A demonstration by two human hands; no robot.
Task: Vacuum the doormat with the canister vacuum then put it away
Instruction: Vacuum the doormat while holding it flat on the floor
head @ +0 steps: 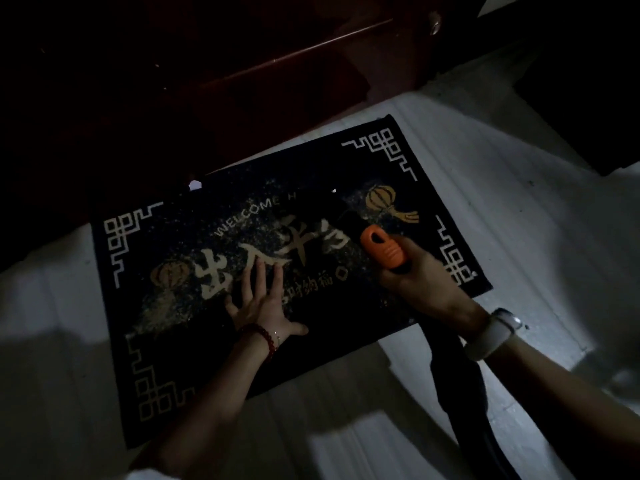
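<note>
Dim light falls on a pale floor (502, 209) where a dark doormat (214, 368) with gold lettering and lantern prints lies skewed before a dark wooden door (242, 81), gritty specks scattered across its middle. On it the left hand (261, 306) presses flat, fingers spread and straight, holding nothing. Over the mat's right part, the right hand (420, 282) has its grip curled round the vacuum's orange-and-black handle (382, 247), the black hose (453, 386) trailing back past a white wristwatch (493, 332).

A single head-worn wide-angle view looks steeply down from close above at the pale floor (485, 188). The doormat (194, 362) lies tilted across mid-frame, a dark wooden door (242, 81) fills the upper left, and both forearms enter from the bottom edge.
</note>
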